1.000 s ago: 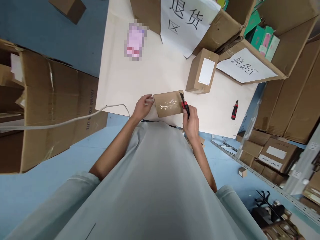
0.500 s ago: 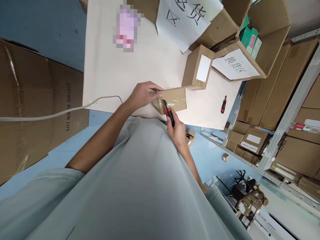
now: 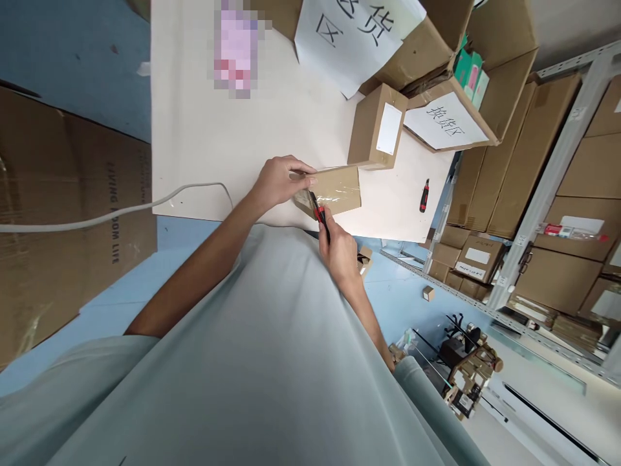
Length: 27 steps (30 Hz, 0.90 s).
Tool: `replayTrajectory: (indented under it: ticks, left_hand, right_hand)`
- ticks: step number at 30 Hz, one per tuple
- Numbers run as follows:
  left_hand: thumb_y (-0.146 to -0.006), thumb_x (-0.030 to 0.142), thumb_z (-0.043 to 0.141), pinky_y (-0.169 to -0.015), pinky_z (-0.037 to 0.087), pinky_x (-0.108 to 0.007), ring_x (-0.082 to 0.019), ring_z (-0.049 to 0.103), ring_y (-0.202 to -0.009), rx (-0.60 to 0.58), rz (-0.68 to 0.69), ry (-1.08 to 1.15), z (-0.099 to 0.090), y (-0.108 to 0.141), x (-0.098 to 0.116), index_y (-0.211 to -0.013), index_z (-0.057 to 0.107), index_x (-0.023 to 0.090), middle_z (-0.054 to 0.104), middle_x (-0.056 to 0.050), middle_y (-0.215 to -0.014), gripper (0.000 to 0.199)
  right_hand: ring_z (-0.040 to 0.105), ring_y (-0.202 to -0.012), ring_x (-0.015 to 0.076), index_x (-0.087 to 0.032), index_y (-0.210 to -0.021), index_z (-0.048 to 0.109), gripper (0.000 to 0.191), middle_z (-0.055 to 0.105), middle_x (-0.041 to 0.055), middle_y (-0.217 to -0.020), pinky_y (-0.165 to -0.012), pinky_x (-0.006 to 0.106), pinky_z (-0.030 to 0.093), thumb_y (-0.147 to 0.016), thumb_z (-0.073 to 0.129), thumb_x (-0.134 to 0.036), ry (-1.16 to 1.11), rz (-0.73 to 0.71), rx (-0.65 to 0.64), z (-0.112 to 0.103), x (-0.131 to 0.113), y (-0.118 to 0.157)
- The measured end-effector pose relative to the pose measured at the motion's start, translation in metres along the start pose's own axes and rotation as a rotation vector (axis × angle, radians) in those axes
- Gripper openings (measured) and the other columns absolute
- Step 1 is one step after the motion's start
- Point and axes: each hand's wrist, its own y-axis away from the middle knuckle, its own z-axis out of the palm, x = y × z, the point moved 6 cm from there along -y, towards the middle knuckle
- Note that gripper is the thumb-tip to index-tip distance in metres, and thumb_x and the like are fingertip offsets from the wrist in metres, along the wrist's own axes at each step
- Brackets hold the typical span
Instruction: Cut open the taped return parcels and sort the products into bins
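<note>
A small brown cardboard box [image 3: 339,188] with shiny clear tape lies at the table's near edge. My left hand [image 3: 283,179] grips its left end, thumb and fingers pressed on the cardboard. Wrapped in my right hand [image 3: 339,251] is a black and red utility knife [image 3: 321,217], its tip touching the taped left part of the box. Behind the box stands a taller carton [image 3: 377,127] with a white label. Another black and red knife [image 3: 424,196] lies on the table to the right.
On the white table [image 3: 204,136] are a blurred pink item [image 3: 236,48] and a grey cable [image 3: 189,188]. Open cartons with paper signs [image 3: 449,121] stand at the back right. A large carton [image 3: 72,213] is at left, and shelves of boxes [image 3: 563,233] at right.
The knife in my right hand has shifted slightly left and stands more upright against the box. My left hand keeps its hold. The whole view has shifted a little.
</note>
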Motion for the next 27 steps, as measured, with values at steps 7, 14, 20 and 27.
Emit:
replayTrajectory:
  ticks: [7,14,20,27]
  left_hand:
    - [-0.084,0.035,0.085,-0.107,0.061,-0.043,-0.029,0.078,-0.110,0.022,-0.078,0.022,0.000,-0.002,0.002,-0.102,0.090,0.023,0.086,-0.006,-0.114,0.022]
    - [-0.083,0.030,0.084,-0.107,0.061,-0.043,-0.028,0.078,-0.109,0.098,-0.105,-0.021,0.006,0.002,0.006,-0.097,0.090,0.026,0.086,-0.003,-0.111,0.016]
    - [-0.083,0.028,0.082,-0.106,0.062,-0.041,-0.029,0.078,-0.111,0.111,-0.114,-0.042,0.003,0.002,0.006,-0.098,0.089,0.025,0.086,-0.004,-0.112,0.017]
    - [-0.089,0.031,0.078,-0.109,0.062,-0.042,-0.028,0.077,-0.115,0.127,-0.067,-0.070,0.005,0.008,0.009,-0.104,0.089,0.025,0.085,-0.005,-0.116,0.019]
  right_hand:
    - [0.079,-0.105,0.0279,-0.021,-0.181,0.026,0.060,0.082,0.0147,-0.121,-0.094,0.036,0.057,-0.121,0.028,-0.028,0.205,0.051,-0.133,-0.021,-0.027,-0.005]
    - [0.081,-0.101,0.0292,-0.024,-0.180,0.027,0.060,0.083,0.0142,-0.113,-0.093,0.040,0.060,-0.120,0.031,-0.025,0.241,0.133,-0.207,-0.016,-0.022,0.007]
    - [0.081,-0.108,0.0293,-0.023,-0.179,0.027,0.060,0.082,0.0171,-0.120,-0.095,0.040,0.059,-0.119,0.031,-0.023,0.253,0.104,-0.217,-0.007,-0.019,0.002]
    - [0.082,-0.103,0.0285,-0.024,-0.177,0.033,0.056,0.084,0.0137,-0.111,-0.090,0.036,0.058,-0.120,0.032,-0.028,0.172,0.064,-0.254,-0.007,-0.005,0.023]
